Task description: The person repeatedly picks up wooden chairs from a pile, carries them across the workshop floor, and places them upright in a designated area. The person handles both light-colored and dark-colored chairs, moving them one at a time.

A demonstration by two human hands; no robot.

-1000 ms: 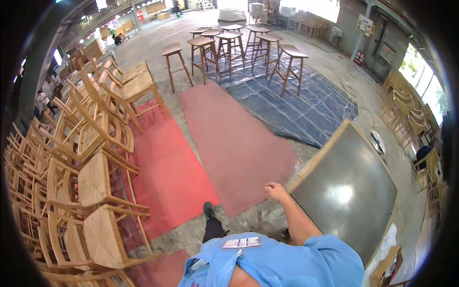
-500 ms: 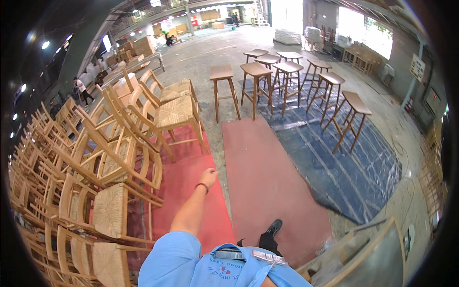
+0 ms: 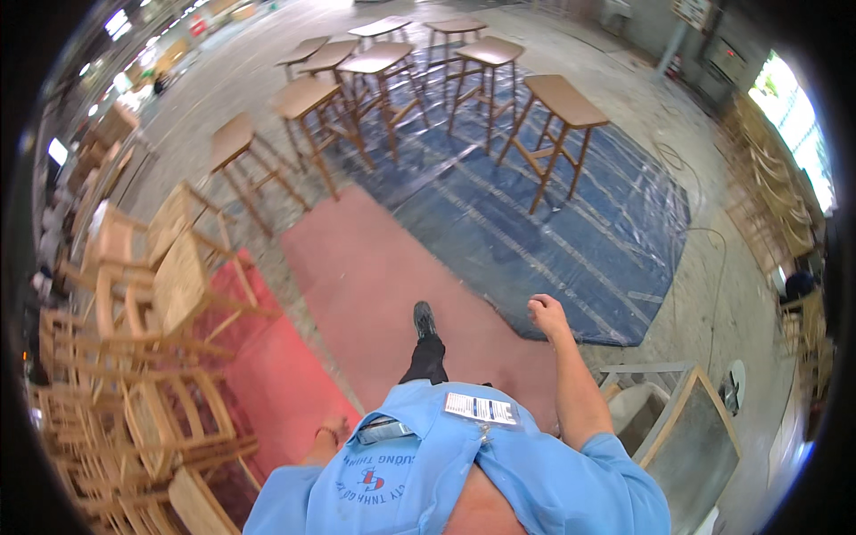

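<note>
My right hand swings out in front of me, above the near edge of the blue plastic sheet. Its fingers are loosely curled in, and nothing shows in them. Low beside my body, my left hand hangs over the red mat, a bracelet at its wrist. The shirt and forearm partly cover it, and its fingers are too small to read. Neither hand touches furniture. Nearest to the left hand are light wooden chairs; a brown-topped stool stands beyond the right.
Several more stools stand on and beside the sheet. A dull red mat strip runs under my foot. Stacked chairs with woven seats crowd the left. At near right is a framed panel; a cable lies on the concrete floor.
My view has turned right and I have stepped along the mat. My left hand has swung back to my side, and my right hand has come forward into view.
</note>
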